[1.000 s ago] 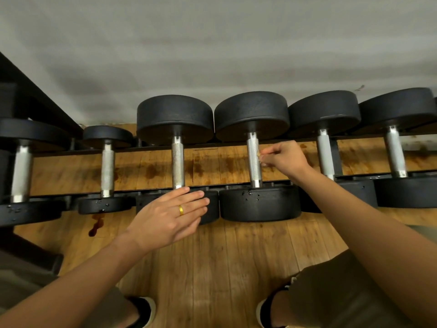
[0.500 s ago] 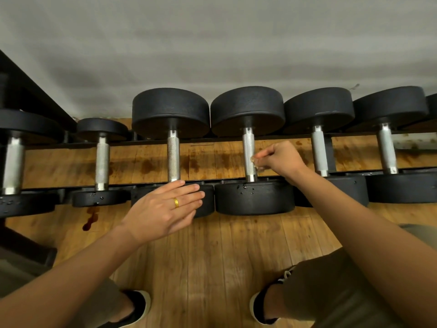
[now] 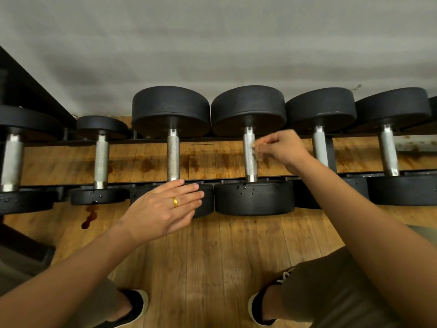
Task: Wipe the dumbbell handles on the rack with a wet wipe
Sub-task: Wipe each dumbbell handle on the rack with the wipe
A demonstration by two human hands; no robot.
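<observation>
While the right hand (image 3: 283, 147) pinches a small, blurred wet wipe (image 3: 257, 150) against the upper part of a knurled steel handle (image 3: 249, 164), its fingers curled, the left hand (image 3: 163, 209) lies flat with straight fingers over the near head (image 3: 207, 204) of the neighbouring dumbbell, a gold ring (image 3: 175, 201) on 1 finger. That handle belongs to the 4th dumbbell in view from the left end of the black rack (image 3: 208, 140). Whether the left palm touches the head, I cannot tell.
</observation>
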